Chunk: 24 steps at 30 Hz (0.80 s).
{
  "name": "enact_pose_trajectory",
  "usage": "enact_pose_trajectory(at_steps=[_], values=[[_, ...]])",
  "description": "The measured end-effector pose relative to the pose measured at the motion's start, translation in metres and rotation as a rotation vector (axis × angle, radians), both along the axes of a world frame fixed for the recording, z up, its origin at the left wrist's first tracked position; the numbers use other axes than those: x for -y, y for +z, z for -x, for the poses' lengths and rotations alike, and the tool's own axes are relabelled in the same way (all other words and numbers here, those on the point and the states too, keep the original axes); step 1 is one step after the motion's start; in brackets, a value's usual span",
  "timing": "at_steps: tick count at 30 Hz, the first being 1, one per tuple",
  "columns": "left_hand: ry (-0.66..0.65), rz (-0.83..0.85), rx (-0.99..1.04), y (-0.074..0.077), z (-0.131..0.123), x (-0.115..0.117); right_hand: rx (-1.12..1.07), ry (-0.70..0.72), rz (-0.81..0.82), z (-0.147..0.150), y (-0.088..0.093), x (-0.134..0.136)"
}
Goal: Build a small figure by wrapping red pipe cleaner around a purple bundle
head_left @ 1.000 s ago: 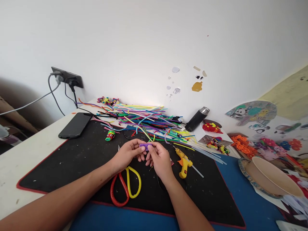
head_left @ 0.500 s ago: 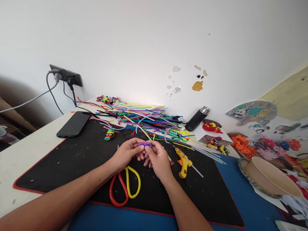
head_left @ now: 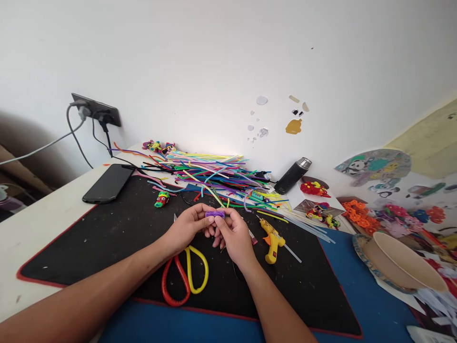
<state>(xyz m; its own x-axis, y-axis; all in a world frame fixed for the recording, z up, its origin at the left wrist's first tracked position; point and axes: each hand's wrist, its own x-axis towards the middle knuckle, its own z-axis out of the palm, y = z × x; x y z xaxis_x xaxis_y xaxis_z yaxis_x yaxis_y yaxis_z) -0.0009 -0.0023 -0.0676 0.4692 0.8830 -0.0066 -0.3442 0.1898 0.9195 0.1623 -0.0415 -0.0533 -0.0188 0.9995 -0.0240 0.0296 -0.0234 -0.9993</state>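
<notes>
The held piece (head_left: 215,214) is over the mat (head_left: 107,243), with scissors (head_left: 189,267) before it at the front edge, glue gun (head_left: 273,239) to its right, phone (head_left: 108,183) by the back left corner, and pipe cleaners (head_left: 214,171) along the back edge.

Soft bright light, white wall (head_left: 200,85) palest mid-frame, dim shadow at left, stretched wide-angle edges

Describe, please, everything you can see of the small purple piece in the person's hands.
The purple piece is short and roughly bar-shaped, with lighter and darker lines along it; it looks like fuzzy craft stems packed together, but is too small to confirm. Its length runs left to right, and it is held above the black mat. The left hand grips its left end and the right hand its right end, thumbs at its near edge. Its underside is hidden.
</notes>
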Motion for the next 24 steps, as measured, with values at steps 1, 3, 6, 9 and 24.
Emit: enact_pose_trajectory(at_steps=[1, 3, 6, 9, 24], values=[[0.013, -0.004, 0.006, 0.0002, -0.0001, 0.0, -0.011, -0.004, 0.006, 0.0004, 0.0, -0.0003], [0.038, -0.008, 0.017, 0.0009, -0.0001, 0.0001, -0.024, -0.014, 0.02, 0.0007, 0.0, -0.0011], [0.035, 0.003, 0.028, 0.0021, 0.0001, 0.0008, -0.02, -0.016, 0.016, -0.0004, 0.0002, -0.0017], [0.023, 0.022, 0.044, 0.0035, 0.0008, 0.002, 0.007, -0.012, 0.0, -0.0025, 0.0012, -0.0014], [0.015, 0.071, 0.072, 0.0045, 0.003, 0.0003, 0.011, -0.011, 0.01, -0.0018, 0.0017, 0.0]])
